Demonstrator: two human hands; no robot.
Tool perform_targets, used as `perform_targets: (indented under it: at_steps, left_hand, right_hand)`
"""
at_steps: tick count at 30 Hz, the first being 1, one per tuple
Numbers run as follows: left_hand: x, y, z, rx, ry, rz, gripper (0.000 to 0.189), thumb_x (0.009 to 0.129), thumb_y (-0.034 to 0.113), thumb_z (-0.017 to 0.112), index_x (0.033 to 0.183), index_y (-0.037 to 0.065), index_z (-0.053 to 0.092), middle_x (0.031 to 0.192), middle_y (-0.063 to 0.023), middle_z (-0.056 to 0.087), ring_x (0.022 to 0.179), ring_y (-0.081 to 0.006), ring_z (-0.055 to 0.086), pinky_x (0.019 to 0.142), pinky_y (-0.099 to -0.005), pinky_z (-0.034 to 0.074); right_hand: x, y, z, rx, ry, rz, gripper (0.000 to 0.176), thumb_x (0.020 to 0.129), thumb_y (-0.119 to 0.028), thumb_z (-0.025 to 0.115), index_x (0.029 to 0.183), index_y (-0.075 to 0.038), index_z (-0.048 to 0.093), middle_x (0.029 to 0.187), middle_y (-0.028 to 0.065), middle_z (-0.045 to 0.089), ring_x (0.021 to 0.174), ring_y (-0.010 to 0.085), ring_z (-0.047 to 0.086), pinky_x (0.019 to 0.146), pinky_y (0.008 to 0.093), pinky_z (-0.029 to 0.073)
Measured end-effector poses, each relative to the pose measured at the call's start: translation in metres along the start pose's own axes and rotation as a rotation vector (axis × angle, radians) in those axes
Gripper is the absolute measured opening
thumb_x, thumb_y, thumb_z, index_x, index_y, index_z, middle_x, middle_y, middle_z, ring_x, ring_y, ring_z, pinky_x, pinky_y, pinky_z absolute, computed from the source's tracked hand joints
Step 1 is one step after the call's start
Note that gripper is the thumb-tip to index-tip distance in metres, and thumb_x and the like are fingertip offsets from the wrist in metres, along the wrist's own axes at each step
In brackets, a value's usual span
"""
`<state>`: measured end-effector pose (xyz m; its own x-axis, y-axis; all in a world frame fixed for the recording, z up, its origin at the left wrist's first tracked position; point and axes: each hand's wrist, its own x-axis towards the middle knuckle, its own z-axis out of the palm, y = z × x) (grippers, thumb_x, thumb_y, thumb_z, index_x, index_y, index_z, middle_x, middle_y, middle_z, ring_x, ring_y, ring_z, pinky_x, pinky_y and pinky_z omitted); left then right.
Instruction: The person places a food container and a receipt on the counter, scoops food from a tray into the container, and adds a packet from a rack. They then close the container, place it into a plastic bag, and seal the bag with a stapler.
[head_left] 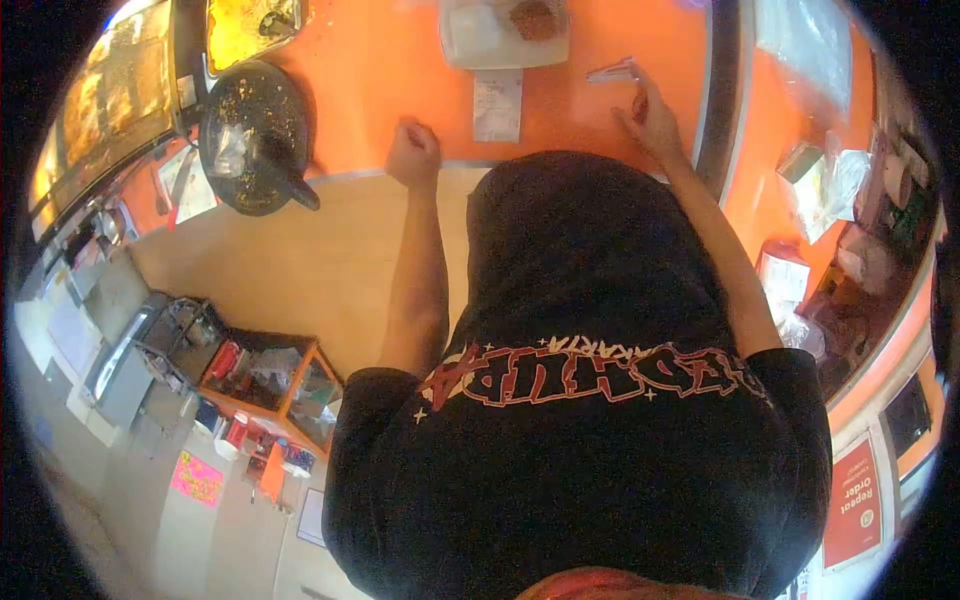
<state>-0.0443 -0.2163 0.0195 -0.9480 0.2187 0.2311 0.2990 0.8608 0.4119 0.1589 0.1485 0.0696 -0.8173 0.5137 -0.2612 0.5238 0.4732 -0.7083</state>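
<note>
My left hand (413,152) is closed in a fist at the near edge of the orange counter (370,60). Its fingers are curled in, so whatever they may hold is hidden. Farther right, my right hand (652,122) reaches over the counter with thumb and fingers apart. Its fingertips meet one end of a small, slim whitish object (612,71), too blurred to name. Between my hands lies a printed paper slip (497,106). Behind it stands a clear plastic food container (465,40) with something brown inside, partly covering the slip's far end.
A dark round pan (255,140) with yellow crumbs and a handle sits at the left, beside a yellow-stained tray (228,38). Plastic bags (800,45) and packets (830,185) lie on the right-hand counter. A wood-framed glass case (312,390) is at the lower left.
</note>
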Motion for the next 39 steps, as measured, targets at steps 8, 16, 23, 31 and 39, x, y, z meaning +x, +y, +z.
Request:
perform_targets:
  at_steps: [8,16,23,31,39]
  left_hand:
    - [0.0,-0.001,0.003,-0.062,-0.001,-0.029,0.006,0.088,0.02,0.064,0.086,0.015,0.066,0.063,-0.0058,0.064,0.052,-0.0231,0.063,0.05,-0.0365,0.05]
    - [-0.003,-0.016,0.015,-0.007,0.037,0.035,0.008,0.089,0.022,0.063,0.085,0.015,0.065,0.062,-0.0058,0.063,0.051,-0.0242,0.062,0.047,-0.0364,0.049]
    - [-0.002,-0.01,0.008,-0.025,0.001,-0.012,0.008,0.089,0.023,0.063,0.086,0.015,0.066,0.063,-0.0071,0.065,0.053,-0.0256,0.064,0.049,-0.0377,0.05]
    - [-0.001,-0.007,0.007,-0.046,0.019,0.017,0.009,0.089,0.023,0.063,0.087,0.015,0.066,0.063,-0.0062,0.064,0.053,-0.024,0.063,0.05,-0.0362,0.05]
    - [0.0,-0.001,0.002,-0.058,0.037,0.041,0.007,0.09,0.021,0.063,0.088,0.015,0.066,0.062,-0.0047,0.063,0.052,-0.0216,0.062,0.051,-0.0348,0.05]
  right_hand:
    - [0.003,0.005,0.004,-0.026,0.042,0.002,0.078,0.086,-0.027,0.081,0.152,-0.016,0.042,0.076,0.0041,0.055,0.066,0.0156,0.056,0.063,0.0329,0.05]
    - [0.004,0.0,0.001,-0.006,0.022,0.018,0.082,0.083,-0.023,0.081,0.153,-0.018,0.038,0.072,0.0062,0.054,0.064,0.0225,0.06,0.06,0.039,0.051]
    - [0.002,-0.003,0.002,0.029,0.054,-0.004,0.085,0.084,-0.02,0.08,0.156,-0.02,0.035,0.082,0.0079,0.056,0.071,0.0214,0.062,0.066,0.0379,0.052]
    - [0.005,0.009,0.004,-0.141,0.068,-0.191,0.055,0.085,-0.026,0.077,0.135,-0.013,0.058,0.097,0.0118,0.056,0.085,0.0279,0.058,0.079,0.0416,0.049]
    - [0.008,0.005,0.002,-0.179,0.031,-0.153,0.054,0.083,-0.025,0.082,0.131,-0.011,0.062,0.091,0.0091,0.054,0.078,0.0252,0.054,0.074,0.0379,0.047]
